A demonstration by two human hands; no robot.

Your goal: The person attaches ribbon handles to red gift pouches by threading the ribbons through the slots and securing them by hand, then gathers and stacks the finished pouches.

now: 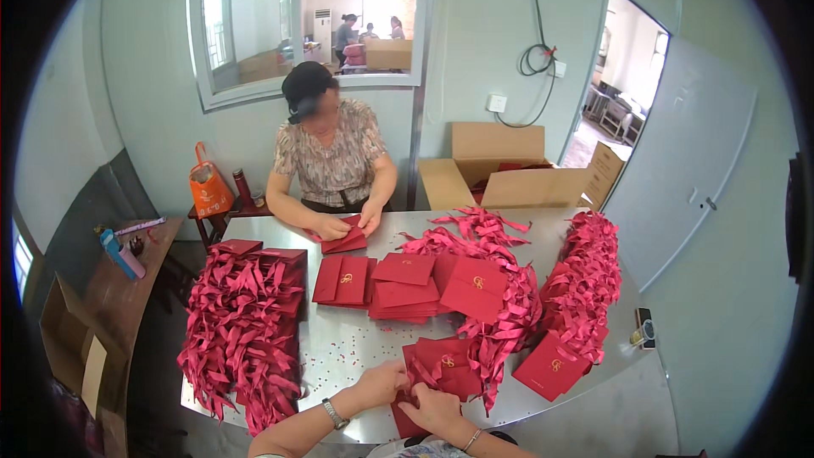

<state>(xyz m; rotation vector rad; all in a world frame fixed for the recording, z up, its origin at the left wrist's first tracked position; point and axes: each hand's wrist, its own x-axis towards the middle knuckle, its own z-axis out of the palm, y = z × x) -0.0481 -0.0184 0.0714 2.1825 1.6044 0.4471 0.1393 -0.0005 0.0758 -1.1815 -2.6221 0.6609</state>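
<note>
At the table's near edge, my left hand [381, 383] pinches the left side of a red envelope [405, 416] with a ribbon. My right hand [434, 411] is closed on the same envelope, its fingertips close to the left ones; the hands partly cover it. Just beyond them lie red envelopes [449, 363] with a gold emblem. Behind these stand envelope stacks [405, 293], with a heap of loose pink-red ribbons [509, 318] along their right. Finished-looking rows of ribboned envelopes fill the left [242, 322] and right [585, 276] sides.
Across the metal table [343, 348], a co-worker [332, 153] handles a red envelope [343, 237]. Small confetti-like bits dot the tabletop. An open carton [509, 165] stands behind. A small device [644, 328] sits at the right edge; a side bench [140, 288] runs along the left.
</note>
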